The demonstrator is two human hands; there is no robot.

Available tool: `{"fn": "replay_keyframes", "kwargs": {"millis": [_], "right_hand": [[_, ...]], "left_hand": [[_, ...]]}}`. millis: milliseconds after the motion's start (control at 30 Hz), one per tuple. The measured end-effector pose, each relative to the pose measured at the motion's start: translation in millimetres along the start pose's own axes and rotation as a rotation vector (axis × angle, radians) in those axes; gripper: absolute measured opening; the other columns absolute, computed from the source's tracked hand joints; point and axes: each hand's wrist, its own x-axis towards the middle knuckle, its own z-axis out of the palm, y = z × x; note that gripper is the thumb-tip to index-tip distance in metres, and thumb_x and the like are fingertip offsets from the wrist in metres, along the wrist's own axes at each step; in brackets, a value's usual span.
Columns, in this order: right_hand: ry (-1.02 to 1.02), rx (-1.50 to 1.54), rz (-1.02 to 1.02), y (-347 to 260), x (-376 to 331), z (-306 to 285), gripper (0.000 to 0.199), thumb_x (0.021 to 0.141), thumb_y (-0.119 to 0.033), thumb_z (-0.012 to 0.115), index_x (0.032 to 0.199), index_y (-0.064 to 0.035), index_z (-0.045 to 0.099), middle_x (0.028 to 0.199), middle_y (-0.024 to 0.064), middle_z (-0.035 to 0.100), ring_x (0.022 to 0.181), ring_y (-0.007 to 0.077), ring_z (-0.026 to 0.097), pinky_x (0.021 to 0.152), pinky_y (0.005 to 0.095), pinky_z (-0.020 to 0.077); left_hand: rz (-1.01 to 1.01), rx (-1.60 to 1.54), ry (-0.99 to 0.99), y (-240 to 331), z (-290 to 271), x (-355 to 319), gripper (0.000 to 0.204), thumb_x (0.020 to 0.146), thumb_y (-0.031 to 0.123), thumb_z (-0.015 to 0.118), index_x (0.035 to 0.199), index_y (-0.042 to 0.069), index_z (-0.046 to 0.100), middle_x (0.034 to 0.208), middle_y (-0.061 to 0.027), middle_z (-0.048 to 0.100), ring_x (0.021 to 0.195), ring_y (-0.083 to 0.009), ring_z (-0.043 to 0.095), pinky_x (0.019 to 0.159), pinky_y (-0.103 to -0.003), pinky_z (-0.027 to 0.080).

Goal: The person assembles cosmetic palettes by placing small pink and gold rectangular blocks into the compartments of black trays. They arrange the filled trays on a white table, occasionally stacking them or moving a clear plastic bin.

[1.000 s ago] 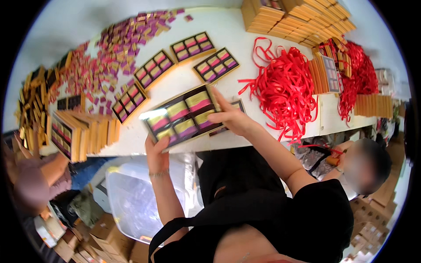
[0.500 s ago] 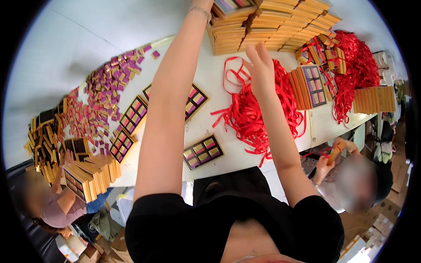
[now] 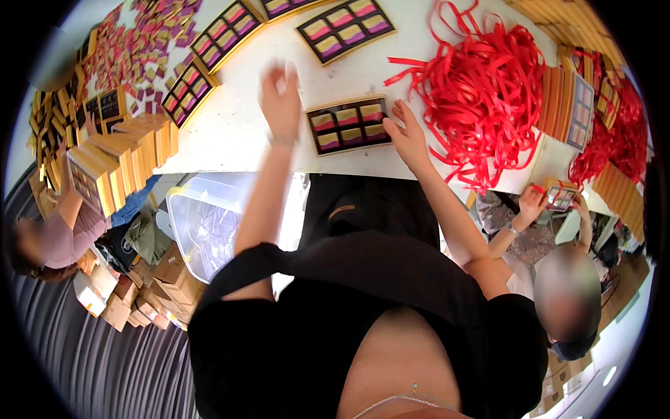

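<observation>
A shallow dark box with a gold edge (image 3: 349, 126) lies flat near the table's front edge, six pink, purple and gold pieces in its compartments. At its right end is my right hand (image 3: 408, 136), fingers apart, the tips at or very near the rim; contact is unclear. My left hand (image 3: 280, 101) hovers to the left of the box, apart from it. Motion smears its fingers, and nothing shows in them. Another filled box (image 3: 345, 29) lies farther back. To the right of my right hand spreads a large tangled heap of red ribbon (image 3: 481, 91).
Filled boxes (image 3: 227, 35) line the back left, beside scattered small wrapped pieces (image 3: 139, 42). Stacked boxes (image 3: 562, 98) stand right of the ribbon. One co-worker (image 3: 52, 241) is at the left; another, at the right, holds a ribbon-tied box (image 3: 560, 195). A clear plastic bin (image 3: 209, 216) sits below the table edge.
Both hands have drawn back from the far side of the table to the near box. The left has left the tall far stack. My view has tilted down toward my body.
</observation>
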Motion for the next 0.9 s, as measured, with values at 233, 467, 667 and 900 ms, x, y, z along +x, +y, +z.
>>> {"fn": "replay_keyframes", "kwargs": {"millis": [233, 467, 667, 900], "right_hand": [[0.23, -0.079, -0.105, 23, -7, 61, 0.037, 0.086, -0.013, 0.067, 0.115, 0.0039, 0.052, 0.116, 0.014, 0.053, 0.106, 0.0211, 0.053, 0.092, 0.032, 0.0461], [-0.013, 0.383, 0.17, -1, -3, 55, 0.041, 0.086, -0.008, 0.068, 0.121, 0.0051, 0.051, 0.11, 0.0155, 0.064, 0.096, 0.023, 0.065, 0.086, 0.0363, 0.0526], [0.08, 0.952, 0.037, -120, 73, 20, 0.034, 0.098, -0.015, 0.053, 0.129, -0.0001, 0.051, 0.127, 0.0132, 0.059, 0.117, 0.0275, 0.057, 0.103, 0.043, 0.0456], [0.264, 1.104, 0.184, -159, 327, -26, 0.029, 0.088, -0.018, 0.069, 0.109, -0.001, 0.06, 0.12, 0.0189, 0.063, 0.109, 0.0393, 0.058, 0.099, 0.0619, 0.044]], "left_hand": [[0.056, 0.055, -0.053, -101, -10, -131, 0.061, 0.088, 0.009, 0.059, 0.144, 0.0, 0.037, 0.142, -0.0236, 0.045, 0.129, -0.0362, 0.048, 0.106, -0.039, 0.04], [-0.07, -0.261, -0.233, -84, -55, -93, 0.062, 0.08, 0.004, 0.069, 0.138, 0.002, 0.048, 0.129, -0.0165, 0.061, 0.109, -0.0248, 0.065, 0.091, -0.033, 0.051], [0.164, -0.683, 0.058, -59, -120, -58, 0.048, 0.093, 0.002, 0.059, 0.139, 0.0, 0.044, 0.127, -0.0136, 0.061, 0.117, -0.0204, 0.057, 0.097, -0.034, 0.049], [-0.379, -0.493, 0.359, -123, -208, -74, 0.046, 0.096, 0.016, 0.061, 0.135, -0.001, 0.044, 0.121, -0.014, 0.064, 0.109, -0.0214, 0.062, 0.089, -0.032, 0.051]]}}
